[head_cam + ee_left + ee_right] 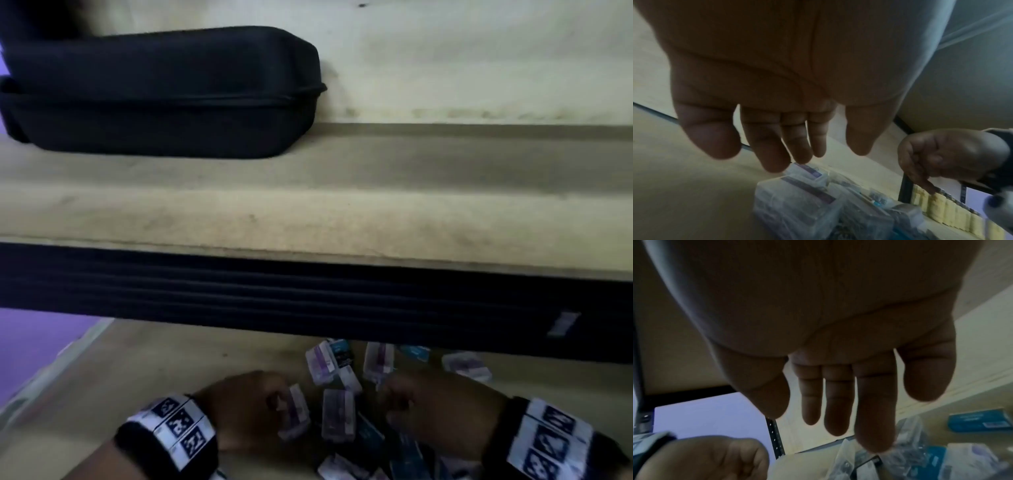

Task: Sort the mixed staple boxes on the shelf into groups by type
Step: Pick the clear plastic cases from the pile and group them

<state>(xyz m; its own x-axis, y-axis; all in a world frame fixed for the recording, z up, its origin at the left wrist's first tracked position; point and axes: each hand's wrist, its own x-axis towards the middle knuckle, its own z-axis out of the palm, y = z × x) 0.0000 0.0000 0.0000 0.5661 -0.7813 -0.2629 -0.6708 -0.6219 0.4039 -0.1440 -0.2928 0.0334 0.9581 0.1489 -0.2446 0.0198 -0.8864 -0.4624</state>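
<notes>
A mixed pile of small staple boxes lies on the lower shelf (154, 370). Some are clear with purple labels (337, 416), others are blue (980, 419). My left hand (253, 407) hovers at the pile's left side, beside a clear purple-labelled box (296, 411). In the left wrist view its fingers (774, 146) hang straight above clear boxes (797, 203) and hold nothing. My right hand (442, 411) is over the right part of the pile. Its fingers (875, 410) are straight and empty above clear and blue boxes.
A black zipped case (161, 92) sits on the upper shelf board (308, 212), whose dark front rail (308, 301) hangs over the back of the pile. A perforated upright (774, 434) stands at the left. Pale yellow items (953, 209) line the far right.
</notes>
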